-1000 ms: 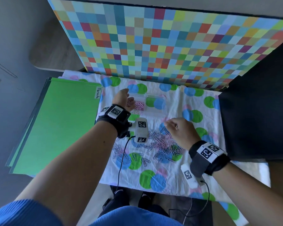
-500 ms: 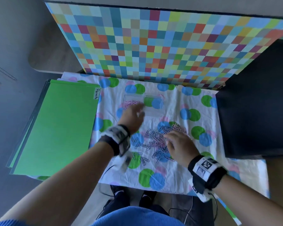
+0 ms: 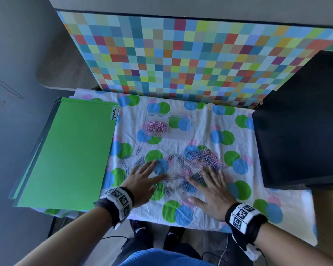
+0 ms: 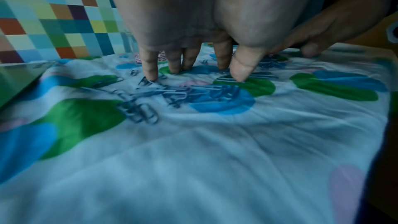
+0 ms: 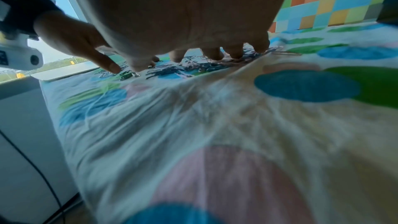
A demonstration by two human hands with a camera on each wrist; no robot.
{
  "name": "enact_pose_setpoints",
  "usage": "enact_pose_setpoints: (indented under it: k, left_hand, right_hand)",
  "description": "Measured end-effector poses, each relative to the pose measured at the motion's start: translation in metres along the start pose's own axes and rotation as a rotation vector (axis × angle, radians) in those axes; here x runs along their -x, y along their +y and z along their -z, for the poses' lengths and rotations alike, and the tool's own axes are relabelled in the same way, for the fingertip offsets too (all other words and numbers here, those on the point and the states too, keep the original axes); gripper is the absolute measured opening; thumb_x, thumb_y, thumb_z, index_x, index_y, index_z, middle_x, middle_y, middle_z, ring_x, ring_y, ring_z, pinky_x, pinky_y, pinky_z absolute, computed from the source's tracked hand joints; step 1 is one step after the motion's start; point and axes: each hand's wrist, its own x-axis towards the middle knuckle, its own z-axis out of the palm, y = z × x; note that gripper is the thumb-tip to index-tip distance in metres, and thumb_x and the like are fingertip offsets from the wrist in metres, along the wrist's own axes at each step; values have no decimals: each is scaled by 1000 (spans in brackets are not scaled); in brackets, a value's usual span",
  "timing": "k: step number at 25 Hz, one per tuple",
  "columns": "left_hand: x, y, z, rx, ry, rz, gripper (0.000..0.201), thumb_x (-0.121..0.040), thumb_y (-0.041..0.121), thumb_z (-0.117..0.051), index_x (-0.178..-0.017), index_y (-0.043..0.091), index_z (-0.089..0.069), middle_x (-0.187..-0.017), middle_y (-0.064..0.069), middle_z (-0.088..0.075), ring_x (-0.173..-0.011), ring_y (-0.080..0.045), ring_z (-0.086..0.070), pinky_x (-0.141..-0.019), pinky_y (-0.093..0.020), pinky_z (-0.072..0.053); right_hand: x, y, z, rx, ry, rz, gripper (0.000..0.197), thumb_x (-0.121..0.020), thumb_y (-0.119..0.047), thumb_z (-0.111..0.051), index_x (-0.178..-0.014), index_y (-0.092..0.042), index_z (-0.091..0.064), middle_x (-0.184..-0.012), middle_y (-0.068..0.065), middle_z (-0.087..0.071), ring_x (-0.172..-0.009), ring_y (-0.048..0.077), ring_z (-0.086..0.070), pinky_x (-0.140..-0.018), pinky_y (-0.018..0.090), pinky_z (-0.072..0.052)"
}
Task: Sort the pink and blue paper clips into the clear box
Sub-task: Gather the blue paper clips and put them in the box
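Observation:
A clear box point(image 3: 178, 129) with two compartments stands at the back of the dotted cloth; its left compartment holds pink paper clips point(image 3: 155, 128), its right one looks bare. A mixed heap of pink and blue clips point(image 3: 203, 158) lies in front of it, with loose blue clips point(image 3: 140, 161) spread to the left. My left hand point(image 3: 142, 178) lies flat with spread, straight fingers point(image 4: 150, 67) touching blue clips point(image 4: 183, 91). My right hand point(image 3: 212, 189) also lies flat, its fingertips point(image 5: 215, 54) on the near edge of the heap point(image 5: 206, 65). Neither hand holds a clip.
A stack of green folders point(image 3: 65, 154) labelled "Permits" lies at the left, overhanging the cloth. A black box point(image 3: 304, 127) stands at the right. A chequered coloured board point(image 3: 181, 60) rises behind the cloth point(image 3: 200, 208). The table's front edge is just below my wrists.
My left hand came back from the clear box and dropped flat onto the blue clips. My right hand uncurled and now spreads flat on the heap. The clips lie more spread out.

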Motion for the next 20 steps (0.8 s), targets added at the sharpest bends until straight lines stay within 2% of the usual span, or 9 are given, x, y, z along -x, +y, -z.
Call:
enact_pose_setpoints:
  k: [1,2,4,5,6,8,11,14,20]
  left_hand:
    - [5,-5,0,14,37,14,55,-96,41,-40,-144,50,-16,-158,-5,6,-146,-22,-2,-117,-48,-7]
    - [10,-7,0,27,63,37,52,-94,40,-44,-143,47,-25,-158,-5,-5,-145,-23,-12,-116,-48,-12]
    - [12,-6,3,37,127,82,44,-90,36,-53,-134,39,-46,-151,-5,-34,-136,-26,-36,-111,-46,-27]
    - [9,-2,5,59,170,92,38,-88,34,-57,-126,35,-55,-141,-3,-47,-128,-26,-47,-106,-44,-35]
    - [3,4,9,99,210,94,31,-88,31,-58,-119,32,-61,-131,0,-55,-120,-24,-52,-101,-40,-41]
    - [-14,21,17,200,221,106,23,-91,30,-52,-111,29,-64,-119,4,-58,-114,-19,-53,-97,-35,-42]
    - [-43,41,24,237,197,130,22,-93,30,-50,-111,29,-62,-117,5,-56,-114,-18,-51,-95,-33,-41]
    - [-58,48,24,213,113,134,23,-91,35,-55,-112,28,-60,-120,3,-54,-114,-20,-51,-93,-34,-40]
    - [-53,42,19,236,60,159,15,-91,32,-54,-100,22,-60,-107,1,-57,-102,-22,-57,-80,-34,-47]
  right_hand:
    - [1,2,3,-23,29,-14,62,-88,-72,-19,-143,-54,5,-155,12,18,-144,35,15,-116,53,5]
    - [1,3,8,-53,104,-25,59,-90,-66,-26,-145,-51,-10,-158,13,-4,-145,36,-8,-116,52,-11]
    - [-6,5,13,-139,315,-22,45,-89,-52,-40,-130,-35,-49,-126,8,-54,-113,30,-53,-95,44,-42]
    - [-12,5,15,-185,410,-23,36,-87,-46,-45,-114,-28,-61,-105,2,-60,-95,25,-59,-84,39,-47]
    - [-19,4,19,-216,450,-34,27,-86,-40,-48,-99,-24,-66,-92,-1,-61,-84,24,-60,-75,36,-49]
    - [-33,-6,30,-270,407,-96,15,-85,-31,-58,-85,-19,-67,-84,-1,-62,-78,24,-61,-68,31,-48]
    - [-52,-24,36,-295,287,-145,16,-86,-31,-62,-91,-18,-67,-94,0,-64,-88,22,-59,-74,29,-44]
    - [-63,-36,36,-244,223,-171,18,-88,-37,-58,-84,-20,-61,-95,0,-60,-88,20,-56,-74,30,-43]
    - [-73,-42,43,-209,137,-165,6,-88,-15,-56,-89,-12,-60,-98,4,-59,-90,23,-58,-69,26,-37]
